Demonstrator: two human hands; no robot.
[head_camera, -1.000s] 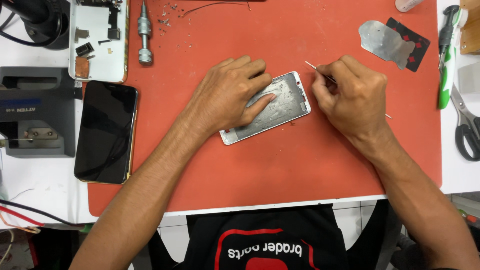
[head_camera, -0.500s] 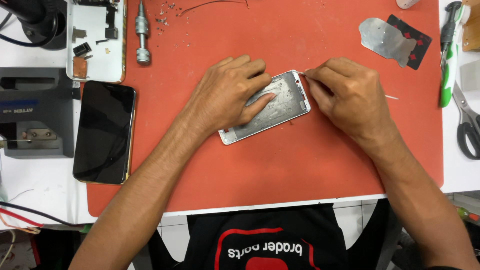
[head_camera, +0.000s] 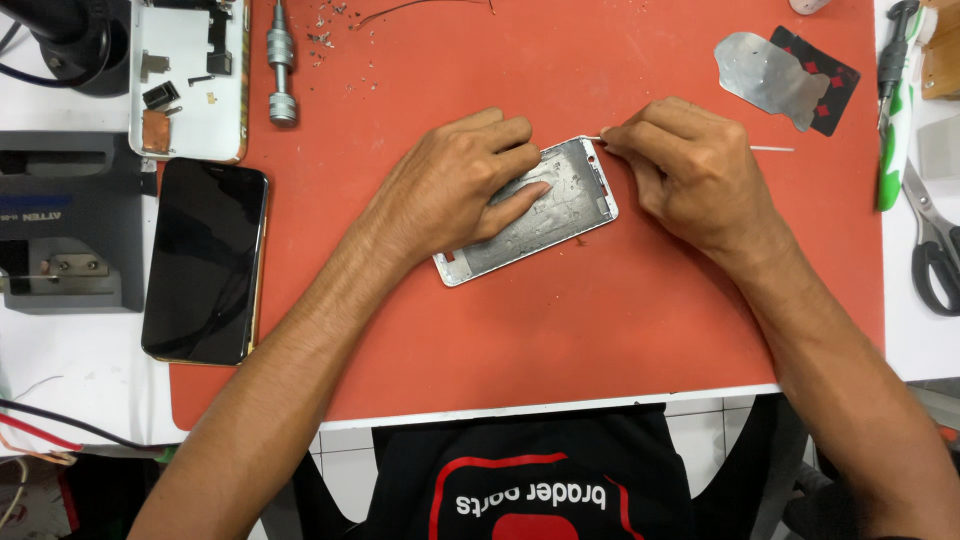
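Observation:
A silver phone frame (head_camera: 560, 215) lies at a slant on the red work mat (head_camera: 600, 340). My left hand (head_camera: 455, 185) rests flat on the frame's left part and presses it down, fingers spread over it. My right hand (head_camera: 690, 170) pinches a thin white stick-like tool (head_camera: 770, 149). The tool's tip touches the frame's top right corner, and its other end pokes out to the right of the hand.
A black phone (head_camera: 205, 260) lies face up at the mat's left edge. Behind it sit an opened phone body (head_camera: 190, 80), a metal screwdriver (head_camera: 281, 60) and a grey device (head_camera: 60, 220). A metal plate on a dark card (head_camera: 770, 70), scissors (head_camera: 935, 240) and a green tool (head_camera: 893, 120) lie at the right.
My right hand has slid left and up, bringing the tool's tip from beside the frame's right edge to its top right corner. My left hand has stayed on the frame.

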